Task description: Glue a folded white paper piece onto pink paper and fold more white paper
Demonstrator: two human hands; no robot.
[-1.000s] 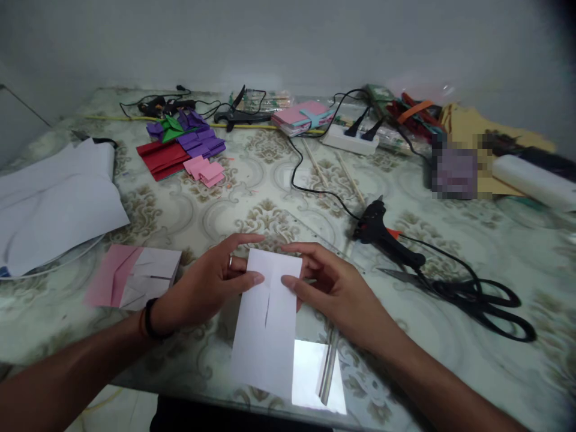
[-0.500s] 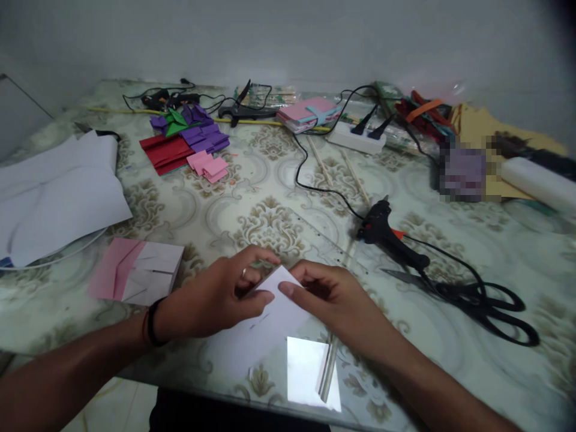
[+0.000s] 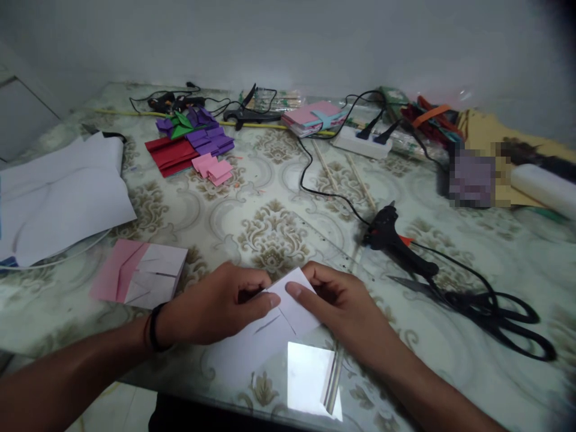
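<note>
White paper (image 3: 297, 317) is gripped by left hand (image 3: 216, 305) and right hand (image 3: 344, 303), its dark lines (image 3: 288, 321) possibly creases.

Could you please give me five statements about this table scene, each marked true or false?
1. The left hand and right hand both hold the white paper. True.
2. The scissors are in the left hand. False: they lie on the table.
3. The glue gun is yellow. False: it is black.
4. Black plugs sit in the white power strip. True.
5. The red paper lies near the scissors. False: it lies near the purple paper.
</note>
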